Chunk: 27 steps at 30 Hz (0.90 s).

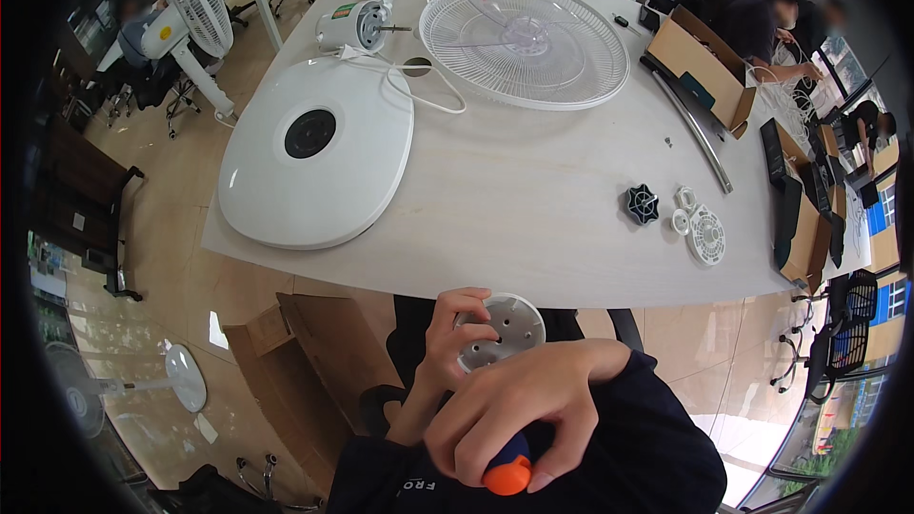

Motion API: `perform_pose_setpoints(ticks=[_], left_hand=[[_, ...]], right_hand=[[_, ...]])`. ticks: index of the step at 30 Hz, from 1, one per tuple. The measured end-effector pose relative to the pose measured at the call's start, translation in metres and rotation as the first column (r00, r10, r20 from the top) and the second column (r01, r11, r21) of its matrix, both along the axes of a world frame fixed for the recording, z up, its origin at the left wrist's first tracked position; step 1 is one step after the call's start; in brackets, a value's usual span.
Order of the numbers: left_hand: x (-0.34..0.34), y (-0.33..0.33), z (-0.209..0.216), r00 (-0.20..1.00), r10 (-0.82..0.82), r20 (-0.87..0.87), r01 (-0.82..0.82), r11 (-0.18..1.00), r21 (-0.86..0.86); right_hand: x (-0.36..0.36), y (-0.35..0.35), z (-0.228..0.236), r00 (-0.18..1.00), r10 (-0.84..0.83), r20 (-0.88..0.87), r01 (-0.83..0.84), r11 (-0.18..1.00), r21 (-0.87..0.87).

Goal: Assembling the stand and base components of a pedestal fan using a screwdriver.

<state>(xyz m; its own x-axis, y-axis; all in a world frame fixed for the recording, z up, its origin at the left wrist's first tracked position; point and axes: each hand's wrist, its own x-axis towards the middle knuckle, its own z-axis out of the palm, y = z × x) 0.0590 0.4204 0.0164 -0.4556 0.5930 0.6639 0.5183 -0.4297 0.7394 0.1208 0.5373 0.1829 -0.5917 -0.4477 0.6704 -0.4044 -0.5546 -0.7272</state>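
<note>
Close to my body, below the table's front edge, my left hand [449, 341] grips a round white plastic housing [520, 322] by its rim. The hollow inside faces up, showing holes and small posts. My right hand [519, 402] is wrapped round a screwdriver [508, 476] with a dark blue handle and an orange end. It is held just below the housing and partly overlaps it in view. My fingers and palm hide the shaft and tip, so I cannot tell whether they touch the housing.
On the table [514, 190] lie a white fan base [371, 162], a motor unit [352, 27], a fan grille [524, 43], a metal pole [700, 138], a black star-shaped knob [642, 204] and small white parts [706, 233]. Open cardboard boxes [700, 62] stand right; another box [314, 371] stands on the floor.
</note>
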Motion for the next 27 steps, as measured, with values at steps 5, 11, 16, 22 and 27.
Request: perform_pose_setpoints(ticks=[5,11,16,22,27], left_hand=[[-0.004,0.003,-0.007,0.999,-0.027,-0.022,0.028,0.999,0.045],[-0.001,-0.004,-0.008,0.999,-0.005,0.036,0.002,0.997,0.082],[0.002,-0.004,-0.004,0.997,0.064,0.039,-0.066,0.996,0.058],[0.003,0.0,-0.001,0.994,0.109,0.027,-0.111,0.992,0.059],[0.006,-0.001,0.003,0.991,0.128,0.037,-0.13,0.99,0.046]], right_hand=[[0.006,0.005,-0.003,0.994,-0.083,0.075,0.067,0.98,0.19],[0.017,-0.007,-0.014,0.933,-0.359,0.006,0.356,0.928,0.111],[0.021,-0.026,-0.019,0.791,-0.597,-0.133,0.607,0.793,0.054],[0.026,-0.033,-0.029,0.65,-0.744,-0.156,0.75,0.661,-0.028],[0.03,-0.036,-0.031,0.592,-0.781,-0.199,0.786,0.614,-0.076]])
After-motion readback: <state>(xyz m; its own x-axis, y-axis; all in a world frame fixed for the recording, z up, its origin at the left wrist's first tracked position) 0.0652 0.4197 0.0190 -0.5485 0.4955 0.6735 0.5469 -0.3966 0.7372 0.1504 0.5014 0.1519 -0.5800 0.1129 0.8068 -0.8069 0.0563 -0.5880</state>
